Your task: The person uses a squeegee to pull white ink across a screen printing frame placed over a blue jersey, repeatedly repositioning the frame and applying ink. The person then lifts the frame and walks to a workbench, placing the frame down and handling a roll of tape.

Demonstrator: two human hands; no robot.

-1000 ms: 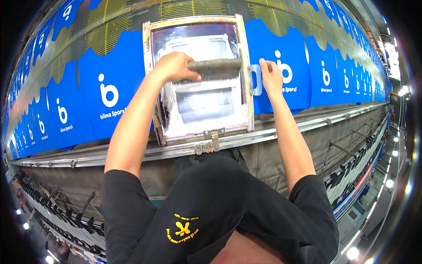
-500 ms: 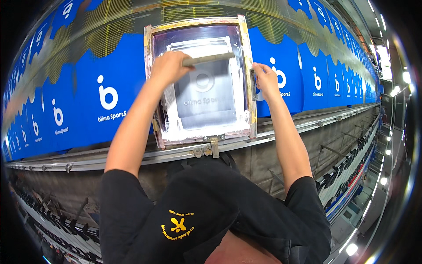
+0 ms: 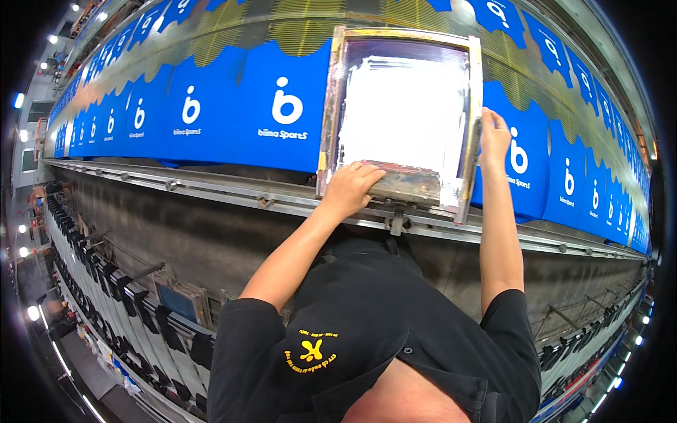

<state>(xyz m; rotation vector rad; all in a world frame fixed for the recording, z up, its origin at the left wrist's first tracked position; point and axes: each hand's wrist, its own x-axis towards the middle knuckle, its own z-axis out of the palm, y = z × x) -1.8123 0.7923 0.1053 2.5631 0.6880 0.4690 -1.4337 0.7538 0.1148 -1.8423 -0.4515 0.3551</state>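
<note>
Hands [image 3: 349, 189] [image 3: 496, 141], two; squeegee [image 3: 412, 185], one; frame [image 3: 332, 106], one

A single wide fisheye camera, worn on the left side of the person's head, looks steeply down and forward past the black shirt [image 3: 370, 292], which sits close below it and fills the lower middle. Both hands [image 3: 348, 190] and the wooden frame [image 3: 331, 116] lie farther out, right of centre in the upper half. The desk [image 3: 218, 191] spans the width, bending toward the round, dark rim.
</note>
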